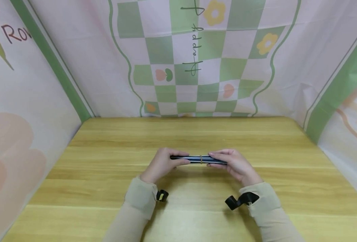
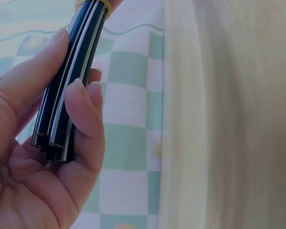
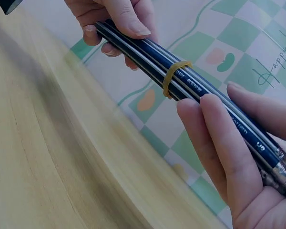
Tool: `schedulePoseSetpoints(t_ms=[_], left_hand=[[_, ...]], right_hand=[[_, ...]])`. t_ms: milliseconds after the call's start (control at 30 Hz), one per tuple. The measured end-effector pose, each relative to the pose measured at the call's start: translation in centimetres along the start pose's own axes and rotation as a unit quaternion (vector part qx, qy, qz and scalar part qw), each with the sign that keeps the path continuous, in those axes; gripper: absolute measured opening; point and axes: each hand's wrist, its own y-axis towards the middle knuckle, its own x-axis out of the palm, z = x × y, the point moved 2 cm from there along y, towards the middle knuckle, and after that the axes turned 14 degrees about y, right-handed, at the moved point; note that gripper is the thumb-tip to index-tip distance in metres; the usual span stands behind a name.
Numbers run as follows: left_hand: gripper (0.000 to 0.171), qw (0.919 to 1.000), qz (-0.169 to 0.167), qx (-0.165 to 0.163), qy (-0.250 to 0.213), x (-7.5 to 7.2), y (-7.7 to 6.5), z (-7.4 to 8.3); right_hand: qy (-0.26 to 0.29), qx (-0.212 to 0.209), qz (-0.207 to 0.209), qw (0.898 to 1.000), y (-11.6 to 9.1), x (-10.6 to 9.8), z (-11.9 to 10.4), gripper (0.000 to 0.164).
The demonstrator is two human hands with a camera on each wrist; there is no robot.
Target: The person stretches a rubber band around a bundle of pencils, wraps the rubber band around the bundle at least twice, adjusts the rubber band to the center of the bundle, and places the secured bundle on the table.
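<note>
A bundle of dark blue pencils (image 1: 195, 159) with white stripes is held level above the table between both hands. A tan rubber band (image 3: 170, 78) circles the bundle near its middle. My left hand (image 1: 166, 162) grips one end, its thumb and fingers curled round the pencils (image 2: 62, 95), whose flat ends show near the palm in the left wrist view. The other end sits in my right hand (image 1: 234, 165), thumb on one side and fingers on the other. Small white print and silvery, patterned ends show on the pencils beside the right palm in the right wrist view.
Below the hands lies a wooden table (image 1: 178, 201). A printed cloth (image 1: 184, 50) with green and white checks hangs behind it, and more cloth stands at both sides. Black wrist straps (image 1: 242, 200) stick out from the sleeves.
</note>
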Motion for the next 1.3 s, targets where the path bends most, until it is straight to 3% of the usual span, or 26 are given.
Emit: schedulePoseSetpoints(t_ms=[233,567,767,900,1100,1300], left_hand=[[0.029,0.9995,0.016,0.014,0.023,0.7,0.1,0.2],[0.027,0.9973,0.039,0.029,0.056,1.4,0.3,0.4],[0.027,0.9967,0.033,0.024,0.069,1.5,0.4,0.1],[0.03,0.9966,0.024,0.015,0.077,1.3,0.5,-0.2],[0.031,0.9964,-0.004,0.003,0.085,0.9,0.2,-0.6],[0.025,0.9919,-0.02,-0.01,0.125,0.7,0.2,-0.9]], right_hand=[[-0.002,-0.003,0.018,1.0,-0.1,-0.3,0.0,0.019],[-0.01,-0.007,0.035,0.999,0.2,-0.9,0.4,0.022],[-0.024,0.0,0.027,0.999,0.1,-1.1,0.4,0.015],[-0.075,0.009,0.013,0.997,-0.1,-1.3,0.1,0.025],[-0.172,0.018,0.023,0.985,-0.1,-1.6,0.0,0.052],[-0.254,0.005,0.041,0.966,-0.3,-1.9,0.0,0.048]])
